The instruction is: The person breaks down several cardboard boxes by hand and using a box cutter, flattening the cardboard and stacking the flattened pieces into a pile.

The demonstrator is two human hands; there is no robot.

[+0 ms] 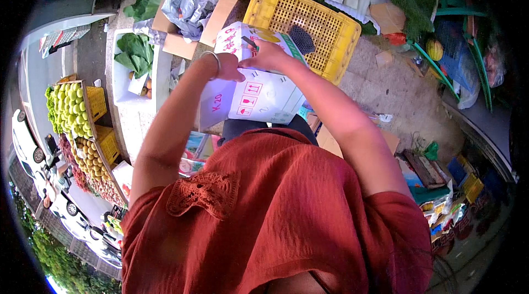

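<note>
A white printed cardboard box (268,96) lies before me, tilted against my dark-clothed legs, with red handling symbols on its near side. My left hand (227,67), with a bangle at its wrist, rests at the box's upper left edge, its fingers bent; whether it grips the cardboard is unclear. My right hand (266,54) is over the upper part of the box and holds a small dark tool (249,42) whose end sticks out past the fingers; its kind cannot be told. Both hands are close together near the box's seam.
A yellow plastic crate (351,46) with dark netting stands beyond the box. An open carton (221,15) holding grey plastic bags is at upper left, beside a white foam box (160,83) with leafy greens. Fruit trays (87,108) stand farther left. Flattened cardboard lies at right.
</note>
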